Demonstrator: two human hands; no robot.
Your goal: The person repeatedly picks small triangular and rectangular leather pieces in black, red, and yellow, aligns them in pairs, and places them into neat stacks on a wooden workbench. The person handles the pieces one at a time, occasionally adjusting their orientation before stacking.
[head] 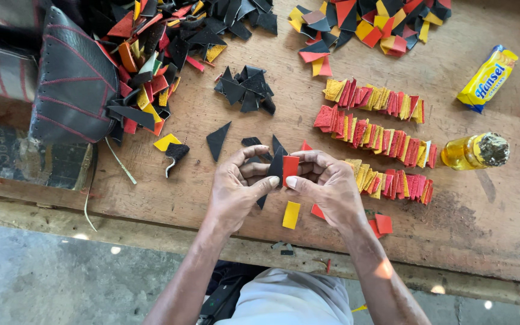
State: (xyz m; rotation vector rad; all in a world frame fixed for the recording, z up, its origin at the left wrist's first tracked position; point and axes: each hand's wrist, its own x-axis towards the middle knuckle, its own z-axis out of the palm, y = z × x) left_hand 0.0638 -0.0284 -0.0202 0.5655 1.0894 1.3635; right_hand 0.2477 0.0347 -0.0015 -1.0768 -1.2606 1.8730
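A wooden workbench point(476, 229) carries heaps of black, red and yellow leather offcuts point(151, 42) and three overlapped rows of red and yellow pieces point(374, 135). Over its near edge, the left hand point(236, 189) pinches a black triangular piece point(276, 165) while the right hand point(326, 183) presses a red piece point(290, 168) against it. They seem to be mid-joining, though the seam is hidden; aligning the edges looks the pressing need.

A craft workshop: worn wooden workbench point(482, 229) strewn with cut leather pieces point(151, 36) and stacked rows point(374, 135).
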